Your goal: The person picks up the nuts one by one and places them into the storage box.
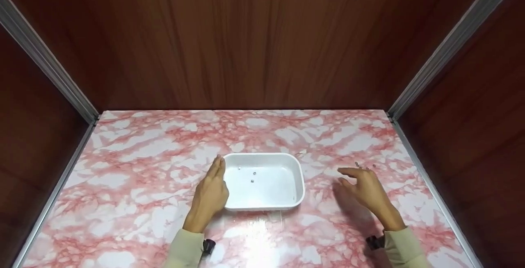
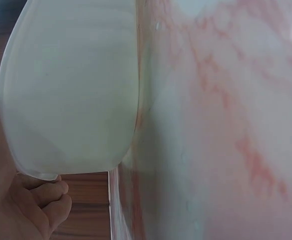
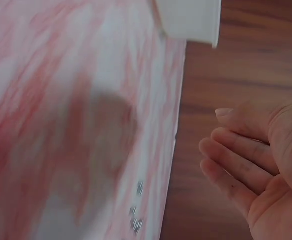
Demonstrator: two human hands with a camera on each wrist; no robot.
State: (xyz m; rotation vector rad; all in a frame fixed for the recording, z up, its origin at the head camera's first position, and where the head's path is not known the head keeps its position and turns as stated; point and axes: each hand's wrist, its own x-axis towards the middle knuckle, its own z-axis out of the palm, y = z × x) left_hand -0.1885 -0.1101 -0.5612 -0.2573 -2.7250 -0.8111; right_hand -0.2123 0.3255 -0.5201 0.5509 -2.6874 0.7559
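A white rectangular tray (image 1: pixel 262 208) stands on the table, with a few tiny shiny metal pieces (image 1: pixel 254 173) on its floor. My left hand (image 1: pixel 210 192) rests along the tray's left end, its index and middle fingers extended by the rim. In the left wrist view the tray's side wall (image 2: pixel 76 90) hides part of this hand. To the right of the tray my right hand (image 1: pixel 369 190) hovers above the table, thumb and fingers apart and holding nothing visible. Several small metal pieces (image 3: pixel 136 225) lie on the table near it, partly hidden by the hand in the head view.
A red-and-white marbled table top (image 1: pixel 135 165) lies beneath everything. Dark wood-grain panels (image 1: pixel 246 42) enclose it at the back and both sides, with grey metal strips (image 1: pixel 45 55) at the corners. Dark wrist bands (image 1: pixel 209 246) sit at the sleeves.
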